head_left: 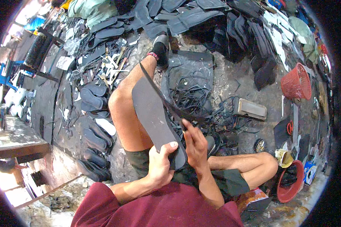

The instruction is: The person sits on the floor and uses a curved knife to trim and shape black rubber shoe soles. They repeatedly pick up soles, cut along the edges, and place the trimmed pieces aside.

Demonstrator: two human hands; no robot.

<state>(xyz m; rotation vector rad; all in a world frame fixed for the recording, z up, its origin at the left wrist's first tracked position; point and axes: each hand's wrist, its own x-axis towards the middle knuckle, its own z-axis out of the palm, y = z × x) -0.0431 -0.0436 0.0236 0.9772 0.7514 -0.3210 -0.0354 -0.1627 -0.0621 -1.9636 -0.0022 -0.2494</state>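
Observation:
My left hand grips the narrow lower end of a grey shoe sole, its thumb flat on the upper face. The sole slants up and to the left above my bent leg. Along its right edge runs a long, dark, curved strip, apart from the sole at the top. My right hand is closed beside the sole's lower right edge, its fingertips against the strip's lower part. A small dark thing shows at those fingertips, but its kind is hidden.
Black sole pieces lie heaped at the far side, and paired soles at left. Dark offcuts tangle beyond my hands. A whetstone-like block, a red basket and a red tub stand at right; a low table at left.

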